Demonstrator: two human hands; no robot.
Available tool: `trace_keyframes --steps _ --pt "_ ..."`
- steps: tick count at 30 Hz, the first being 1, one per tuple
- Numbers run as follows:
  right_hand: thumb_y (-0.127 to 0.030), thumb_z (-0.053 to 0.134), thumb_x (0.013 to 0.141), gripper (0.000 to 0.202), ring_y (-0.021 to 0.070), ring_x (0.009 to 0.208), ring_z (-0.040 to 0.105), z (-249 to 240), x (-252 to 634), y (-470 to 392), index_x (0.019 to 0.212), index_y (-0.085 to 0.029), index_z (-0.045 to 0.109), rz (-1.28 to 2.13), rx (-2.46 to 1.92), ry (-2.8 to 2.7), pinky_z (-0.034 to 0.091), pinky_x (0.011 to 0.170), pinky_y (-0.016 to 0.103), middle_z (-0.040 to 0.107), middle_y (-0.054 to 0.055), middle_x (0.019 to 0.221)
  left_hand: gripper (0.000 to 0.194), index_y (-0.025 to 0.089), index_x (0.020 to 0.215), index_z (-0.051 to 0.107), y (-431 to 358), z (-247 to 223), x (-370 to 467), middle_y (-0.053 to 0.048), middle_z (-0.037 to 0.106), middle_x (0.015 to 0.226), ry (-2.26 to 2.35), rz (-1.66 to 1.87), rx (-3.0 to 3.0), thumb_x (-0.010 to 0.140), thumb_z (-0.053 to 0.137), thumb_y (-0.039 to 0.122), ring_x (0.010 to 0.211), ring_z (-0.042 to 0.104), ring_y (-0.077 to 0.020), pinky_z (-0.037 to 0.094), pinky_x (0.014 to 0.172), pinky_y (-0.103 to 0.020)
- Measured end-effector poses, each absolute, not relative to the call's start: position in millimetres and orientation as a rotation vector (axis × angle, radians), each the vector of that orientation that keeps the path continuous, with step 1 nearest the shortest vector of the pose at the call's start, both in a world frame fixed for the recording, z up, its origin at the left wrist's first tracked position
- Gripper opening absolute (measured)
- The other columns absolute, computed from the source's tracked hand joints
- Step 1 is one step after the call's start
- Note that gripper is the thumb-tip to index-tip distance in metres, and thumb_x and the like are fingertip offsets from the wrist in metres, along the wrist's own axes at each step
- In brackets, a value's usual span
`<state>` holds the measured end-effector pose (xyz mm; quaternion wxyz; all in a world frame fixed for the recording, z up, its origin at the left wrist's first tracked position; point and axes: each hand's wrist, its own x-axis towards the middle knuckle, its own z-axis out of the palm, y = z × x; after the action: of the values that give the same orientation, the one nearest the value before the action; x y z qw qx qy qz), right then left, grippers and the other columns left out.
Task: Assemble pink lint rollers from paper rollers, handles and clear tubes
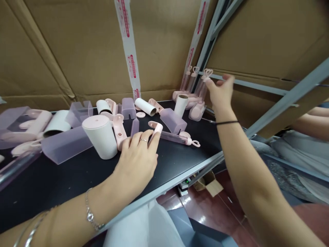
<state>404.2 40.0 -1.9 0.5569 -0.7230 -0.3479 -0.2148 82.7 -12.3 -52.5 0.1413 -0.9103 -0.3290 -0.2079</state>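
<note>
My left hand [137, 159] is low over the black shelf, fingers bent around a pale pink curved plastic piece [158, 128]. Just beyond it lies a transparent tube with a pink heart-loop end [177, 137]. At the back right, my right hand [223, 92] is raised, with its thumb and fingers at a heart-topped tube [206, 77] that stands upright among others; the fingertips are partly hidden. Left of my left hand stand a white roll with a pink lid [101, 137] and a pink bracket-like part [119, 130].
Translucent purple covers [68, 144], white cardboard tubes [145, 106] and pink parts crowd the black shelf [164, 164]. Cardboard [164, 44] walls the back. A grey metal post and rails [272, 116] edge the right side. Another person's arm [312, 123] shows at far right.
</note>
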Motion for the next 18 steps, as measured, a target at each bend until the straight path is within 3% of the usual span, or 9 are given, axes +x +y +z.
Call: trace_keyframes --steps 3,7,12,15,18 --pt "-0.027 0.062 0.075 0.051 0.0257 0.104 0.057 -14.5 429.4 76.5 0.12 -0.011 0.042 -0.416 -1.761 -0.726 0.043 0.094 0.046 0.055 0.017 0.112 0.049 0.013 0.133 0.052 -14.6 -53.5 81.2 -0.014 0.06 0.127 -0.859 -0.653 -2.605 0.084 0.053 0.013 0.108 0.057 -0.0327 0.047 0.086 -0.048" --pt "-0.023 0.067 0.069 0.056 0.0289 0.114 0.052 -40.2 426.6 78.9 0.118 -0.012 0.043 -0.377 -1.802 -0.672 0.035 0.102 0.048 0.055 0.017 0.117 0.053 0.011 0.138 0.044 -14.2 -55.2 79.3 -0.016 0.057 0.13 -0.9 -0.645 -2.667 0.086 0.054 0.017 0.111 0.057 -0.0316 0.045 0.09 -0.046" --pt "-0.032 0.06 0.079 0.048 0.0306 0.122 0.043 -32.4 422.3 59.4 0.121 -0.017 0.041 -0.39 -1.845 -0.631 0.035 0.1 0.048 0.051 0.015 0.127 0.055 0.009 0.138 0.041 -11.6 -53.8 77.2 -0.02 0.054 0.132 -0.945 -0.634 -2.67 0.086 0.056 0.02 0.115 0.054 -0.0344 0.043 0.092 -0.05" --pt "-0.034 0.052 0.085 0.043 0.0287 0.121 0.042 -27.2 428.5 56.9 0.123 -0.018 0.037 -0.407 -1.876 -0.656 0.036 0.097 0.047 0.049 0.015 0.129 0.042 0.01 0.13 0.048 -15.9 -49.8 76.3 -0.018 0.057 0.129 -0.623 -0.682 -2.747 0.089 0.051 0.018 0.116 0.052 -0.0317 0.042 0.093 -0.048" --pt "-0.035 0.044 0.088 0.042 0.0293 0.117 0.041 -32.0 440.6 60.1 0.123 -0.013 0.033 -0.424 -1.925 -0.729 0.035 0.095 0.047 0.048 0.022 0.126 0.031 0.013 0.12 0.056 -23.3 -48.2 76.2 -0.01 0.063 0.118 -0.105 -0.571 -2.937 0.09 0.048 0.014 0.11 0.054 -0.0239 0.044 0.092 -0.04"
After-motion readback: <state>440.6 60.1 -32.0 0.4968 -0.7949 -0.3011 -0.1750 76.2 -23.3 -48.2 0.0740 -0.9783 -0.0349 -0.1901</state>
